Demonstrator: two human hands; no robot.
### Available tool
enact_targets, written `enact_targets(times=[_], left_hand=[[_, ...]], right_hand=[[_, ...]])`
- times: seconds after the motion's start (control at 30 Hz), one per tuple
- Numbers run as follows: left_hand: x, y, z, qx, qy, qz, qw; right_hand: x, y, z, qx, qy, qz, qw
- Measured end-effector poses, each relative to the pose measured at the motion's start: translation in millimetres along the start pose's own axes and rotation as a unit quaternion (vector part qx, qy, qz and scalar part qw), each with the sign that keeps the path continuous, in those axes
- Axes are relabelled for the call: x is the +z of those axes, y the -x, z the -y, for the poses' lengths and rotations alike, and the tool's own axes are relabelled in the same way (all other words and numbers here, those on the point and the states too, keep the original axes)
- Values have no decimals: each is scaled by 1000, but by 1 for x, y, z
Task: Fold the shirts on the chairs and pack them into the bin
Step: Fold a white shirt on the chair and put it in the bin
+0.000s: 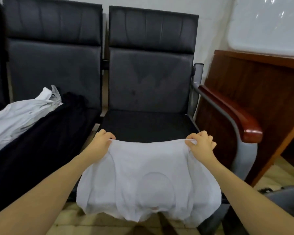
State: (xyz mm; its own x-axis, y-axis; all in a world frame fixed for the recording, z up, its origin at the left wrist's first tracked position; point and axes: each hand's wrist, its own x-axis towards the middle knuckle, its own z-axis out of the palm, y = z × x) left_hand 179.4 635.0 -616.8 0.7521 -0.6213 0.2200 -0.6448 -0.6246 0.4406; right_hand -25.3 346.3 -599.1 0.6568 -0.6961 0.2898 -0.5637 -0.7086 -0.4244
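We see both arms reaching in from the bottom corners toward the centre of the frame. The left hand (pixel 103 141) pinches the upper left corner of a white shirt (pixel 148 182), fingers curled over the hem edge; grip clenched on fabric. The right hand (pixel 201 144) does the same at the upper right corner, thumb & fingers bunching the cloth; also grasping the shirt. Btwn the two hands the top edge runs nearly straight, just at the front lip of the centre chair (pixel 151 85), w/ the rest of the shirt hanging down in the lower middle of the frame, over the tiled floor (pixel 85 224). The fabric is thin; seams & a rounded neckline shape show through it.

At left, a 2nd black chair (pixel 53 53) carries a dark garment (pixel 34 143) spread across the seat, and a crumpled white garment (pixel 19 114) lies on top of it, far left of frame. The centre chair's seat is bare black leather behind the held shirt.

Right of centre, a grey metal armrest w/ a reddish wooden cap (pixel 234 114) curves down. Behind it, upper right, stands a brown wooden table (pixel 251 77) w/ a whitish plastic bin (pixel 268 26) on top; its contents can't be made out.
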Motion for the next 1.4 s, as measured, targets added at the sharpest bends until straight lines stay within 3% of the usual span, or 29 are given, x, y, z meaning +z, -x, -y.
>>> enact_targets(times=[0.1, 0.17, 0.33, 0.43, 0.5, 0.63, 0.73, 0.93, 1.07, 1.23, 1.4], left_hand=[[15, 2, 18, -13, -17, 8, 1000], [19, 3, 27, -9, -50, -26, 998], [15, -2, 34, 30, -223, -67, 972], [20, 1, 23, 51, -171, -56, 982], [28, 6, 12, 8, -80, -39, 996], [29, 9, 5, -66, -25, 38, 997], [19, 9, 1, -84, -7, 54, 995], [18, 0, -10, -118, 32, -14, 992], [19, -24, -14, -119, 37, -39, 991], [24, -67, -15, -112, -22, -42, 993], [31, -103, -10, -132, -12, -66, 989]], right_hand=[[20, 1, -6, 18, -15, 36, 999], [28, 2, -9, 16, -2, 53, 998], [33, -2, -11, -40, 47, 48, 997], [32, -2, -10, -91, 119, 33, 988], [34, 0, -9, -112, 116, 41, 986], [38, 1, -5, -56, 28, 87, 994], [37, 1, -5, -7, 16, 105, 994], [32, -7, 6, 24, -79, 57, 995], [34, -31, 10, 1, -59, 17, 998], [39, -66, 10, -52, 36, 61, 996], [48, -94, 2, -29, 34, 33, 998]])
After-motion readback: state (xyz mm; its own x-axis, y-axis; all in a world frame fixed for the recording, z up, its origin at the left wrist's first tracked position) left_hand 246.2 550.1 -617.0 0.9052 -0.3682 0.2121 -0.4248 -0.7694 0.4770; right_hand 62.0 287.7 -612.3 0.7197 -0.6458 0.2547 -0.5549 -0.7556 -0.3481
